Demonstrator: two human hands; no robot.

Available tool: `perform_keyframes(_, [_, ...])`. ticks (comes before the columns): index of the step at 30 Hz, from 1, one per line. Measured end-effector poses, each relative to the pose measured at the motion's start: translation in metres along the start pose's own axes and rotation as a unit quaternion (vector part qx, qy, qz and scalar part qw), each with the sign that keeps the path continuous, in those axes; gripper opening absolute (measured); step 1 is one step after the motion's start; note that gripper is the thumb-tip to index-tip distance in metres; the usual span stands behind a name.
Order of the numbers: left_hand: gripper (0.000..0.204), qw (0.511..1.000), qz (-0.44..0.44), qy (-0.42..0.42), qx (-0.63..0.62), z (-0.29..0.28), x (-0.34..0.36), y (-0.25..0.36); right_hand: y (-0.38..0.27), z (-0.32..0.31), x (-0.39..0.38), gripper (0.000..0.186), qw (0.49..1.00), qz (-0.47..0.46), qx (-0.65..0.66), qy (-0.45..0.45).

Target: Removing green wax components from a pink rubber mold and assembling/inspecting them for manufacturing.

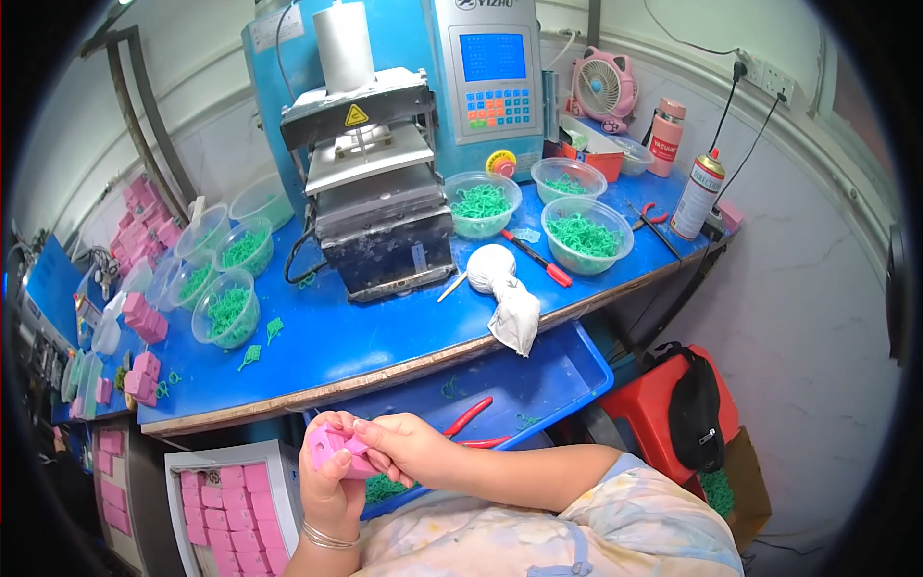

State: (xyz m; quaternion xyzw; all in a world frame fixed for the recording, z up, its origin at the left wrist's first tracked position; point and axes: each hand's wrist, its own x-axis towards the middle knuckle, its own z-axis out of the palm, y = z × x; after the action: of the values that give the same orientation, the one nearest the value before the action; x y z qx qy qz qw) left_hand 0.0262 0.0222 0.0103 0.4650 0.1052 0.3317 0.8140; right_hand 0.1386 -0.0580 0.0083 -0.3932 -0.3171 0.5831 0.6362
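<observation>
A small pink block (pixel 328 444) with a round hole is held up in front of me, above the front of the bench. My left hand (pixel 330 486) is closed around its lower and left side, with a bracelet at the wrist. Coming across from the right, my right hand (pixel 402 442) has its fingers closed on the block's right side; part of the block is hidden by them. Just beyond my right hand, red-handled pliers (pixel 469 415) lie in a blue tray (pixel 586 373). Green scraps (pixel 383 489) lie beneath my hands.
A white box (pixel 174 481) of pink blocks stands at lower left. On the blue bench (pixel 317 351) stand a press machine (pixel 385 231), several clear bowls (pixel 200 322) of green pieces, a white cloth bundle (pixel 492 269) and a spray can (pixel 697 197). A red stool (pixel 639 409) is at right.
</observation>
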Motion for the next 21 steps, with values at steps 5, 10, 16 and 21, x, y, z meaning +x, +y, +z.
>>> perform_keyframes(5, [0.037, 0.996, -0.007, -0.018, -0.082, -0.004, 0.002, -0.003, 0.000, 0.003, -0.002, 0.048, 0.999, 0.002, 0.033, 0.021])
perform_keyframes(10, [0.030, 0.974, -0.037, -0.003, -0.225, 0.002, 0.007, 0.005, 0.006, -0.005, 0.004, 0.046, 0.985, -0.060, 0.163, 0.006])
perform_keyframes(16, [0.039, 0.949, -0.071, 0.016, -0.308, -0.010, 0.008, 0.009, -0.022, -0.042, 0.032, 0.034, 0.960, -0.094, 0.146, 0.219])
perform_keyframes(21, [0.047, 0.991, -0.061, 0.045, -0.111, -0.010, -0.003, 0.020, -0.037, -0.067, 0.036, 0.039, 0.980, 0.023, 0.118, 0.160])
